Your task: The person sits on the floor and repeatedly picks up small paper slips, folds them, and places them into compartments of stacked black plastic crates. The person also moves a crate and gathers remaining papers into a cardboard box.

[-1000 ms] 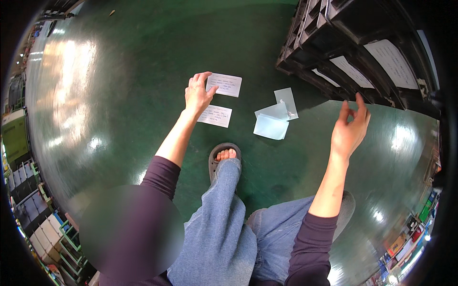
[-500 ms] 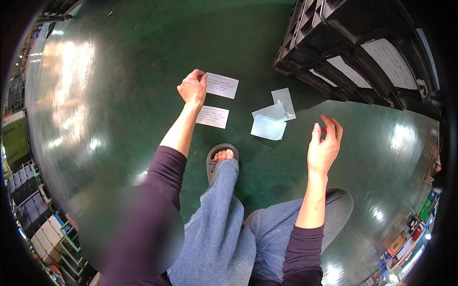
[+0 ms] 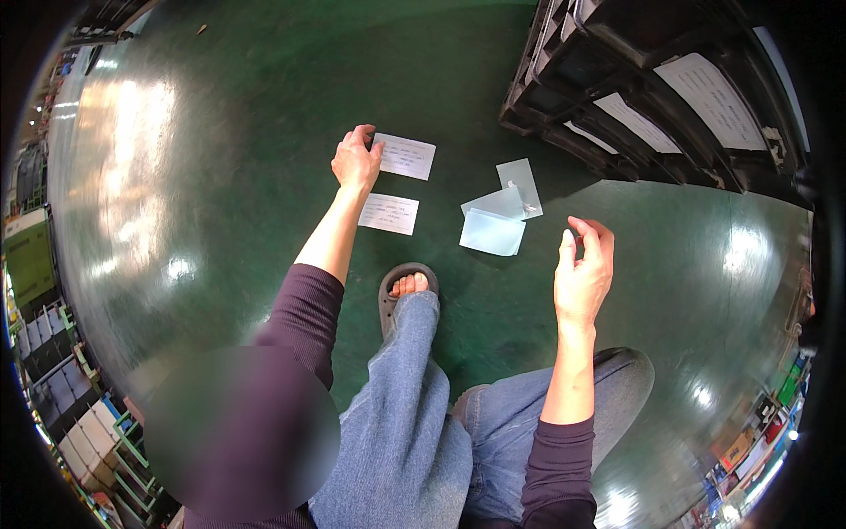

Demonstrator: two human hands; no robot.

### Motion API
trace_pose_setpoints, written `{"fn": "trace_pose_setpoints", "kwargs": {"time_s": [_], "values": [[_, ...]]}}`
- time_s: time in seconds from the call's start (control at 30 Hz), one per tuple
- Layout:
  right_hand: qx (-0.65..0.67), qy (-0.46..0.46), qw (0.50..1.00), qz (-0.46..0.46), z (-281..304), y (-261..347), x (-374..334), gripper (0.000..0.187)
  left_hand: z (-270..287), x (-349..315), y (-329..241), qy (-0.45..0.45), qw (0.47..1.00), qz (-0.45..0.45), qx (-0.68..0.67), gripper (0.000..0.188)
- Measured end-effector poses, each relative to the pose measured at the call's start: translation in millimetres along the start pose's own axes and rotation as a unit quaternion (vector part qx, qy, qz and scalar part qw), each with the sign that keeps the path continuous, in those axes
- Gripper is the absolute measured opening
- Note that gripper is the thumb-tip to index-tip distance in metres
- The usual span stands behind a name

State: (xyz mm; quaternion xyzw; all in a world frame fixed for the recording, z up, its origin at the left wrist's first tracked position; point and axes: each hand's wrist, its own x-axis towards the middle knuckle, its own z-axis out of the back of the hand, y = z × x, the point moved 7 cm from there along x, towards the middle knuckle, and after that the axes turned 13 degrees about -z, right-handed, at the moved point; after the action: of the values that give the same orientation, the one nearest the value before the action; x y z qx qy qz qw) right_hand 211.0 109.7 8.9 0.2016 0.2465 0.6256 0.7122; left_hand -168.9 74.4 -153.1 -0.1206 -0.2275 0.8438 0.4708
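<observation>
Two white printed cards lie flat on the green floor, the upper card (image 3: 409,158) farther from me than the lower card (image 3: 390,214). My left hand (image 3: 355,162) is at the upper card's left edge, thumb by the card and fingers loosely bent apart from it. To the right, a pale blue sheet (image 3: 492,233) overlaps a second blue sheet (image 3: 493,204), which partly covers a greyish translucent sheet (image 3: 520,181). Nearest these sheets, my right hand (image 3: 584,273) hovers with nothing in it, thumb and bent fingers apart.
A stack of black crates (image 3: 608,66) with white labels stands at the far right. My sandalled foot (image 3: 408,284) is just nearer than the lower card, and my bent knee (image 3: 621,379) is at the right. Shelves and goods line both rims.
My left thumb and fingers have spread apart at the upper card, which stays on the floor. My right hand has shifted slightly left. The view has moved a little.
</observation>
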Motion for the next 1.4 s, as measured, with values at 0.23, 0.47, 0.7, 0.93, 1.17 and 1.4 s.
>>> {"fn": "trace_pose_setpoints", "kwargs": {"time_s": [0.23,0.47,0.7,0.93,1.17,1.4], "values": [[-0.012,-0.007,1.000,0.004,5,-2,-1,0.019,3,-1,-10,-0.023,0.999,-0.034,0.019,0.015],[-0.010,-0.004,1.000,0.025,3,2,-4,0.016,29,-12,-27,-0.097,0.973,-0.183,0.103,0.006],[-0.018,0.005,0.999,0.039,-3,7,-6,0.014,37,-15,-30,-0.124,0.960,-0.212,0.133,0.006],[0.010,0.031,0.999,0.031,-3,8,-7,0.014,54,-12,-48,-0.099,0.970,-0.175,-0.137,0.005],[0.237,0.256,0.931,-0.107,-40,20,-20,0.054,71,-35,-106,0.077,0.896,-0.106,-0.424,0.005],[0.337,0.350,0.861,-0.150,-36,42,-23,0.037,105,-55,-143,0.141,0.903,-0.106,-0.391,0.005]]}}
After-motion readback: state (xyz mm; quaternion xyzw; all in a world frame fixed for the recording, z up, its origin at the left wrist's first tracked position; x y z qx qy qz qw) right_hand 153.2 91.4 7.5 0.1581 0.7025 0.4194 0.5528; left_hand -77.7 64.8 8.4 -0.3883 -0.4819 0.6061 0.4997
